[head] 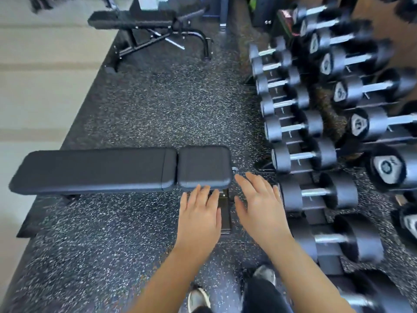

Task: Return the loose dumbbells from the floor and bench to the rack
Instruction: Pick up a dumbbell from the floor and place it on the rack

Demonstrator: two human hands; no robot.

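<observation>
left hand (199, 213) and right hand (261, 206) hang spread, empty. rack (316, 216) at 3 o'clock; flat bench (101, 170) at 9 o'clock bears no dumbbell, so spotting a stray probably comes next.

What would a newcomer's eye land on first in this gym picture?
Rows of dark dumbbells with shiny handles fill the right side. Left of them a black flat bench lies across the speckled floor. In front, the person's left grip and right grip, bare open hands, reach out holding nothing.
</observation>
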